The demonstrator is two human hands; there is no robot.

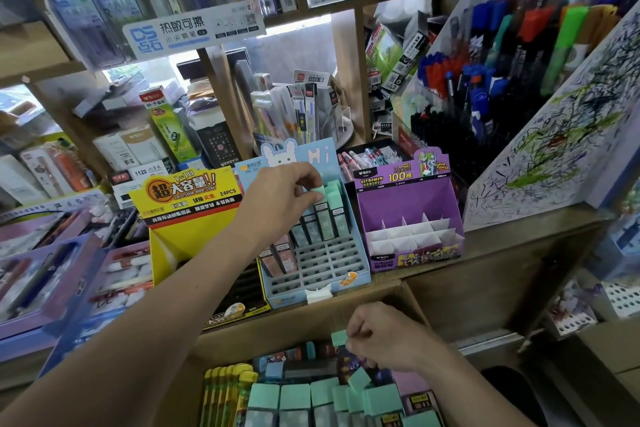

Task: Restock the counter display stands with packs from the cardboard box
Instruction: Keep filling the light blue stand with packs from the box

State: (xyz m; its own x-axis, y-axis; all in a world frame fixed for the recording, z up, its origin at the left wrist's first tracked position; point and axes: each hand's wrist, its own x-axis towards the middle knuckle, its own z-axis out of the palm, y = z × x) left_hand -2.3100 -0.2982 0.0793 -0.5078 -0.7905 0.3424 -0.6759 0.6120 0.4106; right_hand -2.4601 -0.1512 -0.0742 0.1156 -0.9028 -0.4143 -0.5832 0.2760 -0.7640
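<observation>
The blue stand point(329, 260) has open slots across its front rows; mint packs point(334, 210) fill its back right, a yellow stand point(187, 192) crowds its left, a purple stand point(381, 210) its right.

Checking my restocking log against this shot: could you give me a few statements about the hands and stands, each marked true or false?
1. The left hand pinches a mint-green pack at the blue stand. True.
2. The purple stand is full. False: its white dividers stand empty.
3. The right hand grips another mint pack at the cardboard box. True.
4. The blue stand's front slots are filled. False: they are empty.
</observation>
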